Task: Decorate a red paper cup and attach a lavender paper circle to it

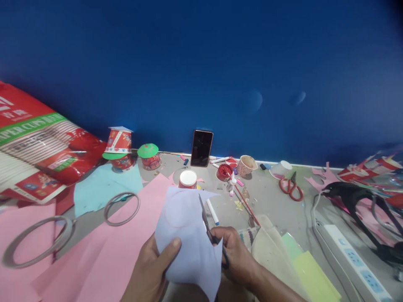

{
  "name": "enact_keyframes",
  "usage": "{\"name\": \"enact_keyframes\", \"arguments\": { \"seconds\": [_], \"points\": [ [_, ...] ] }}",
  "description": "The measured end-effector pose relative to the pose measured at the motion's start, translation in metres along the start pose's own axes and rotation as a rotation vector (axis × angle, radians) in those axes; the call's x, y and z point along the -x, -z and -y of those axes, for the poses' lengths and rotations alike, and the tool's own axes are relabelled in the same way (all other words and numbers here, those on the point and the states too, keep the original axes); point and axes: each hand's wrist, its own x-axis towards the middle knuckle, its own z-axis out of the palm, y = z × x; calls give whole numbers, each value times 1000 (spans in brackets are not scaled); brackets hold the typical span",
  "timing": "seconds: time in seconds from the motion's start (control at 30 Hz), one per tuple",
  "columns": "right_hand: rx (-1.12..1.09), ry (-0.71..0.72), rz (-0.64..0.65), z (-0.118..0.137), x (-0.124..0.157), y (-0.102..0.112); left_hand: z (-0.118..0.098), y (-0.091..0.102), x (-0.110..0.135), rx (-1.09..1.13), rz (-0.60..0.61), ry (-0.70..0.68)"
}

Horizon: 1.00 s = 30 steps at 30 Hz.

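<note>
My left hand (157,262) grips the left edge of a pale lilac sheet of paper (189,251), thumb on top and fingers hidden beneath. A faint circle is drawn on the sheet's upper part. In my right hand (234,256) is a pair of black-handled scissors (206,222), its blades pointing up and away at the paper's right edge. That edge looks partly cut, with a strip jutting out at the top right. Just beyond the sheet stands an upturned paper cup (188,179). A white marker (212,212) with a blue end lies right of the blades.
A phone (202,147) leans against the blue wall. Decorated paper cups (149,157) and a red cup bag (44,142) are at left, above pink paper (126,239) and metal rings (122,208). Orange-handled scissors (291,188) and a power strip (355,260) lie at right.
</note>
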Motion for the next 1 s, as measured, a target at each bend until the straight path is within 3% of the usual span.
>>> {"name": "enact_keyframes", "arguments": {
  "seconds": [0.43,0.77,0.9,1.0],
  "points": [
    [23,9,30,6,3,2,-4,-1,1,-2,58,26],
    [10,-4,14,-6,1,5,-5,1,1,-24,54,18],
    [64,12,13,-6,2,6,-21,2,0,-70,28,-14],
    [100,22,31,-5,4,8,-41,8,-6,-171,41,-115]
  ]
}}
